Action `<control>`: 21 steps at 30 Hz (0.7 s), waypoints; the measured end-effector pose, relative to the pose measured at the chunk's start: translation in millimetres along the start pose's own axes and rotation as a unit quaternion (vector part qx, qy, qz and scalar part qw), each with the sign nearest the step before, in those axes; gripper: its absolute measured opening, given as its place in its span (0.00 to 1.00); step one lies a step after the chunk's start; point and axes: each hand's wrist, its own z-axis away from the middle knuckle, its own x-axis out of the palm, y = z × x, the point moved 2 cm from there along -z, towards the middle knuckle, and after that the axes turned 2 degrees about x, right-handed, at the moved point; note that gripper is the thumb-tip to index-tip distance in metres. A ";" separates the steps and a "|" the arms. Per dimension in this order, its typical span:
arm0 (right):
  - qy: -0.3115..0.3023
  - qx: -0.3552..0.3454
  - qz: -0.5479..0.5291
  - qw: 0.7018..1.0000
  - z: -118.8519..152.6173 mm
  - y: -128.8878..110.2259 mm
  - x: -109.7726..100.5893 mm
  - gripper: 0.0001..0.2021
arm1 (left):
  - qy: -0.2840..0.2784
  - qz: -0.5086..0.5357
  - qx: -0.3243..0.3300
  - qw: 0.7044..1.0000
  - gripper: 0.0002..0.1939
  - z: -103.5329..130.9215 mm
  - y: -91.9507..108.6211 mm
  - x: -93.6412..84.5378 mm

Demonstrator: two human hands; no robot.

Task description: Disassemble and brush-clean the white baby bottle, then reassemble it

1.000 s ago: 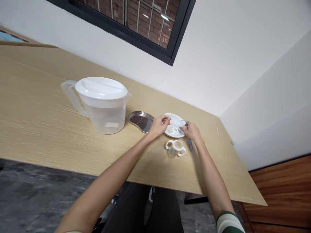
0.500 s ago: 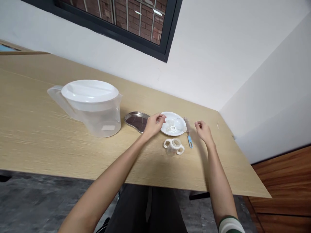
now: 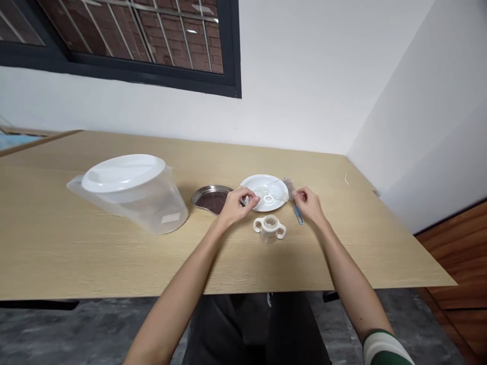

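Note:
My left hand (image 3: 238,205) is closed in a pinch at the left edge of the white plate (image 3: 249,181). What its fingertips hold, if anything, is too faint to make out. To the right of the plate, my right hand (image 3: 307,204) is pinched beside a brush with grey bristles and a blue handle (image 3: 299,214); I cannot make out anything between its fingers. Small clear and white parts, among them a white ring (image 3: 268,199), lie on the plate, with a thin line across it. In front stands a clear cup with two white handles (image 3: 270,228).
A translucent pitcher with a white lid (image 3: 129,187) stands at the left. Between it and the plate lies a metal kidney-shaped tray (image 3: 209,198), partly behind my left hand. A thin white bent piece (image 3: 346,179) lies far right on the wooden table (image 3: 95,263).
My right hand has moved left, closer to the plate and the brush. My left hand has lowered slightly over the plate's left edge. The camera view has tilted and shifted.

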 end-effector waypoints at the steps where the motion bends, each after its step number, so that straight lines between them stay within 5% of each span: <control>1: -0.006 -0.020 -0.022 1.000 1.2 -4.9 3.8 0.22 | -0.006 -0.005 0.004 1.000 0.17 0.6 -1.0 2.4; 7: -0.127 -0.116 -0.065 0.983 10.6 -31.8 25.5 0.22 | 0.019 -0.051 0.017 0.998 0.17 3.2 -9.2 4.8; 14: -0.151 -0.137 -0.085 0.975 20.1 -41.5 22.1 0.29 | 0.085 -0.167 0.095 0.978 0.18 2.3 0.7 -12.1; 17: -0.109 -0.120 -0.067 0.984 18.3 -34.2 17.6 0.26 | 0.212 -0.239 0.157 0.935 0.13 13.2 17.1 -44.2; 19: -0.027 -0.095 -0.033 0.995 13.6 -24.2 11.7 0.21 | 0.369 -0.278 0.210 0.862 0.08 28.7 30.4 -81.5; 20: 0.016 -0.081 -0.013 0.997 10.9 -18.3 8.2 0.18 | 0.483 -0.279 0.218 0.801 0.08 38.9 35.6 -104.1; 21: 0.056 -0.066 0.004 0.996 8.2 -12.3 4.6 0.17 | 0.532 -0.276 0.189 0.778 0.10 46.1 38.0 -126.6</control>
